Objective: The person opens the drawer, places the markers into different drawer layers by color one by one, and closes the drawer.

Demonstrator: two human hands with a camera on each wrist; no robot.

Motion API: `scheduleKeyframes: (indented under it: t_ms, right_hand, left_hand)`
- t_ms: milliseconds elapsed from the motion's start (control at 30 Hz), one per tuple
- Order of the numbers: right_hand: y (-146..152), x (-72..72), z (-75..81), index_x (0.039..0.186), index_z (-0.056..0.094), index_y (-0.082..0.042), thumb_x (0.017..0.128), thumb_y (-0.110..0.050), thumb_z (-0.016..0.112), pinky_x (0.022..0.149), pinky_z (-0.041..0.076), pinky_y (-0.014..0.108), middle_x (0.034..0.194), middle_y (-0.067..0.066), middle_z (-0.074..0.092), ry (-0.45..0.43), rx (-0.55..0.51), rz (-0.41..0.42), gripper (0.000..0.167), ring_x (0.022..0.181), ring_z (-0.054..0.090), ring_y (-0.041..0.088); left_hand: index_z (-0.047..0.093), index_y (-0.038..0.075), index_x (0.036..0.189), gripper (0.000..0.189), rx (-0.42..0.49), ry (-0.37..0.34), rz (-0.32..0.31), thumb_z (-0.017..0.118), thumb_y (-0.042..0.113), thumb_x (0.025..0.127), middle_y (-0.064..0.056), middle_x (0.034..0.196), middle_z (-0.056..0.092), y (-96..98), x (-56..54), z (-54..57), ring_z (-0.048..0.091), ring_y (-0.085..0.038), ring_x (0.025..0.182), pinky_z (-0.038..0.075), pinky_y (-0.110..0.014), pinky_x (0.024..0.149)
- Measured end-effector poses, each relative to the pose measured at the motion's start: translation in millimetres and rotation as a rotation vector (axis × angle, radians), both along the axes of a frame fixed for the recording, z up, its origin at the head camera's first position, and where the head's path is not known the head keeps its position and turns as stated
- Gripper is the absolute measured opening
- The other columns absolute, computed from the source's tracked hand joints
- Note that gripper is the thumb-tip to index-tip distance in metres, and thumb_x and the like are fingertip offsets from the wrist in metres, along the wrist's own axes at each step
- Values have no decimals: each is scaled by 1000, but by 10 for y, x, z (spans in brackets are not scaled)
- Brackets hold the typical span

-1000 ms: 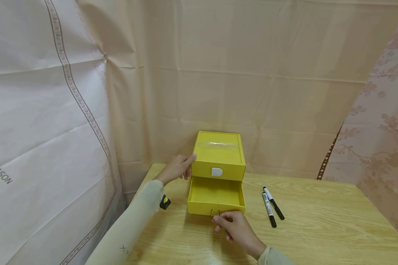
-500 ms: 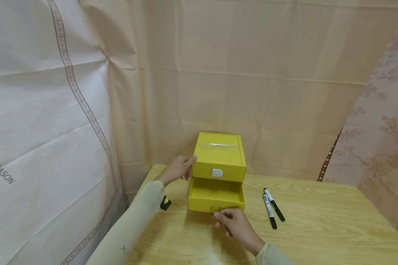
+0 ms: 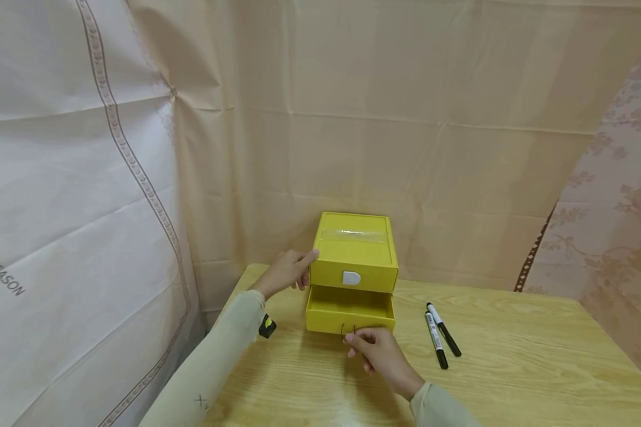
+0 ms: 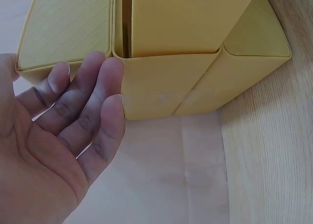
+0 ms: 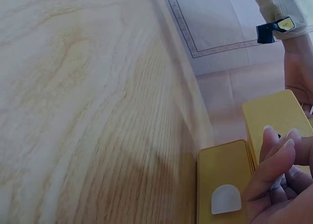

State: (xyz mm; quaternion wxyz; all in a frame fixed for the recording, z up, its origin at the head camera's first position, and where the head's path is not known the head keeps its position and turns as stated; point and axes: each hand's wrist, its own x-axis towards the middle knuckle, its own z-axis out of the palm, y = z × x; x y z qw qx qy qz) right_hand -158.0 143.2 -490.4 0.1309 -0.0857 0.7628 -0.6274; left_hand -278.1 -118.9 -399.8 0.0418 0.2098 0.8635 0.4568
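A yellow drawer box (image 3: pixel 355 243) stands near the back of the table, clear tape across its top. Under its top drawer, which has a white tab (image 3: pixel 351 278), a middle drawer (image 3: pixel 323 320) sticks out partway. My right hand (image 3: pixel 384 357) pinches the thin dark cord loop (image 3: pixel 343 332) on that drawer's front. In the right wrist view, the closed bottom drawer (image 5: pixel 222 168) shows another white tab. My left hand (image 3: pixel 285 274) rests against the box's left side, thumb at the top edge. The left wrist view shows its fingers (image 4: pixel 85 106) fairly straight, fingertips at the yellow wall.
Two black-and-white marker pens (image 3: pixel 436 341) lie close together on the wooden table (image 3: pixel 523 356), right of the box. Beige cloth (image 3: pixel 448 178) hangs right behind the box, with white cloth (image 3: pixel 85 207) on the left. A small black device (image 3: pixel 267 326) is on my left wrist.
The middle drawer has slid farther into the box, and my right hand has moved forward with it, still pinching the cord. My left hand stays at the box's side.
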Motion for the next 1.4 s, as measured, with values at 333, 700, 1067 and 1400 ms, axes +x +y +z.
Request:
scheduleKeyframes:
  t_ms: [333,700,1067,1400]
  right_hand:
    - [11,-132,0,112,75,-1,103,-35,65,46,42,26,85,10,72,4,18,-17,36,50,45,8]
    - [-7,-236,9,111,76,-2,103,-31,65,46,40,23,85,9,72,-8,-6,-31,32,50,45,7]
    - [18,-364,-34,116,72,5,104,-29,65,46,41,23,84,7,72,7,-5,-39,37,51,45,7]
    - [2,-398,4,111,73,5,105,-25,63,47,40,23,87,14,72,35,-13,-50,32,52,44,9]
  left_hand:
    - [69,4,79,74,-6,-6,-5,40,67,104,-10,72,70,-6,-4,6,68,-27,64,59,-45,64]
    - [70,3,78,73,9,-34,-20,43,66,103,-25,83,72,-22,-26,-3,69,-28,66,59,-42,66]
    - [70,2,77,73,-4,-29,-28,43,64,104,-18,79,73,-3,-30,56,69,-27,67,60,-44,69]
    - [69,0,78,72,28,-37,-25,44,63,105,-22,81,73,-7,-34,19,70,-27,67,60,-43,68]
